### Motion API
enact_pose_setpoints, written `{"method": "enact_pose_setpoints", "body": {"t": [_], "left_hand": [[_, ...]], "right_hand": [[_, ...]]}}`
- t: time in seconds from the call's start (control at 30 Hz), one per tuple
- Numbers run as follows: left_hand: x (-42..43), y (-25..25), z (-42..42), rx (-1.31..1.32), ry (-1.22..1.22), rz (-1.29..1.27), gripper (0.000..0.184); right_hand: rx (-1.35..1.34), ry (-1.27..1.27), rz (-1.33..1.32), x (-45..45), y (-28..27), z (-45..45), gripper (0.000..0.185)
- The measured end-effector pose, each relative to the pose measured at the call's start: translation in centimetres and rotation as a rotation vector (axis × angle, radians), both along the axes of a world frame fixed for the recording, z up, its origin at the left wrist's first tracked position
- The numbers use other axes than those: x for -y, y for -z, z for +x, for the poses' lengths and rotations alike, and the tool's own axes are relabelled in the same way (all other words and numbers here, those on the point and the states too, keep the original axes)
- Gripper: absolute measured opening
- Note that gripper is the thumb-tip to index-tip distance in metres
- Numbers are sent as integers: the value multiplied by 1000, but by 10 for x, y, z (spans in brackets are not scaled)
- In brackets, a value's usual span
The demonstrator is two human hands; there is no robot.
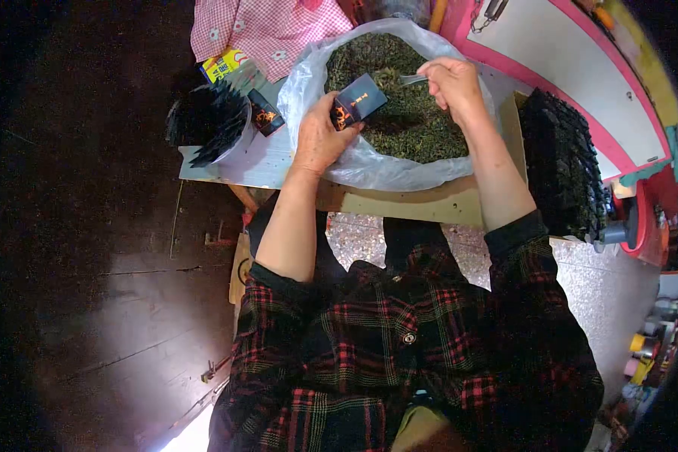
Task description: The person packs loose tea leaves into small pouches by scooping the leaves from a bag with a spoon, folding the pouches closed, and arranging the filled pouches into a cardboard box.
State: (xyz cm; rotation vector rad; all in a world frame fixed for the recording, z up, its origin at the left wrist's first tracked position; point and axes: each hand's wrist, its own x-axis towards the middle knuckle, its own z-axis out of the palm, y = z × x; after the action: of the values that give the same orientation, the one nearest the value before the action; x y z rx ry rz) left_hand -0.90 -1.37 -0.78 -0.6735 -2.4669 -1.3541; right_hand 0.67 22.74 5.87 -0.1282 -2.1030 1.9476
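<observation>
Gripping a flat, dark packet with orange print [362,98], the left hand [322,137] is hovering over the left side of a big heap of dried green leafy bits [422,137], thumb and fingers closing round the packet's near-left end. Its forearm is sloping up from the near left. The heap is sitting in a wide-mouthed, see-through plastic bag [377,175] on a pale tabletop [247,162]. The right hand [455,84] is hanging over the heap's far right part, forearm angling in from the near right, fingers curling mostly closed and pinching a thin, greyish, see-through piece [412,79]; can't tell what it is, sorry. Another dark orange-printed packet [265,114] is lying just left of the bag, and a pink-and-white checked cloth [267,34] is bunching up at the far left.
</observation>
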Motion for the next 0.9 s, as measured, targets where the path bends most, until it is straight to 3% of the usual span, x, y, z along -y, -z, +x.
{"method": "enact_pose_setpoints", "body": {"t": [0.1, 0.13, 0.23, 0.27, 0.33, 0.37, 0.5, 0.7, 0.73, 0.77, 0.83, 0.9], "left_hand": [[0, 0, -1, -21, -4, -10, 58], [0, 1, -2, -50, -21, -30, 58], [0, -5, 3, 61, 35, 56, 59], [0, -6, 4, 59, 35, 57, 59], [-1, -5, 5, 5, 17, 95, 59], [0, -5, 4, 4, 16, 96, 59], [0, 10, -5, 18, 31, 117, 59], [0, -6, 4, 68, 31, 112, 59], [0, -6, 4, 59, 22, 103, 59], [0, -6, 4, 59, 20, 102, 59], [1, -4, 2, 5, 1, 51, 60], [1, 1, -1, -14, -14, 32, 59]], "right_hand": [[36, 18, 351, 9, 3, -3, 15], [36, 19, 351, 14, 6, -3, 15], [-395, 3, 759, 37, 5, 8, 10], [-397, 3, 760, 42, 3, 11, 10], [-668, -29, 1036, 50, 1, 16, 8], [-620, -72, 1131, 49, -4, 19, 7], [-762, 106, 1067, 34, -19, 20, 10], [-281, 252, 555, -20, 28, -12, 15], [-333, 267, 789, -25, 36, -13, 16], [-333, 265, 788, -28, 47, -16, 16], [-218, 192, 1319, -30, 71, -19, 17], [-220, 103, 1117, -17, 87, -21, 18]]}}
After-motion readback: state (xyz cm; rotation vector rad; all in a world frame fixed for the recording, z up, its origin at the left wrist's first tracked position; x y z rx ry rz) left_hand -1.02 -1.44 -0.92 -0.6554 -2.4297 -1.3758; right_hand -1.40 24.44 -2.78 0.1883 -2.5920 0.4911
